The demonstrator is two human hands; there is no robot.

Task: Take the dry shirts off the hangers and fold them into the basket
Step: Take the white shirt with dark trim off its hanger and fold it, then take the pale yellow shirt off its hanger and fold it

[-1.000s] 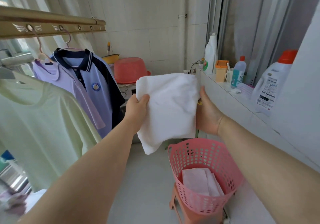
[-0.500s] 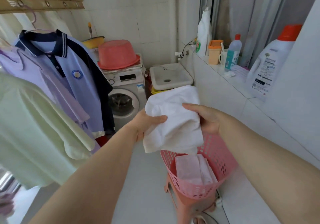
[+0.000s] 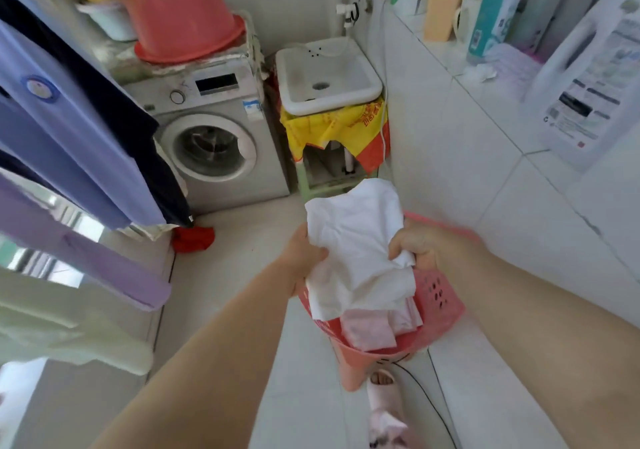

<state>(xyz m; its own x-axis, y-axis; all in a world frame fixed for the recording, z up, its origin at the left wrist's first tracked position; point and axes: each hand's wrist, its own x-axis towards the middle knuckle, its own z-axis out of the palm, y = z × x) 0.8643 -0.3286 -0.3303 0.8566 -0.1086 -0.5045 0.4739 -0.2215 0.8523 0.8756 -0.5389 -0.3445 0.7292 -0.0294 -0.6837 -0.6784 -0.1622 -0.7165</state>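
Note:
Both hands hold a folded white shirt (image 3: 353,240) right over the pink perforated basket (image 3: 440,301). My left hand (image 3: 303,254) grips its left edge and my right hand (image 3: 420,246) grips its right side. The shirt's lower part hangs into the basket and rests on a pale pink folded garment (image 3: 367,329) lying inside. On the left hang a blue polo shirt with dark collar (image 3: 65,129), a lilac shirt (image 3: 79,244) and a pale green shirt (image 3: 62,334); their hangers are out of view.
A washing machine (image 3: 214,136) with a pink basin (image 3: 183,15) on top stands at the back, next to a white sink (image 3: 325,74). The tiled ledge (image 3: 485,109) on the right carries detergent bottles (image 3: 595,77). A red cloth (image 3: 192,239) lies on the floor. A slippered foot (image 3: 384,400) shows below the basket.
Both hands have brought the white shirt down from chest height to the basket, and its lower part now hangs inside. The view has tilted downward.

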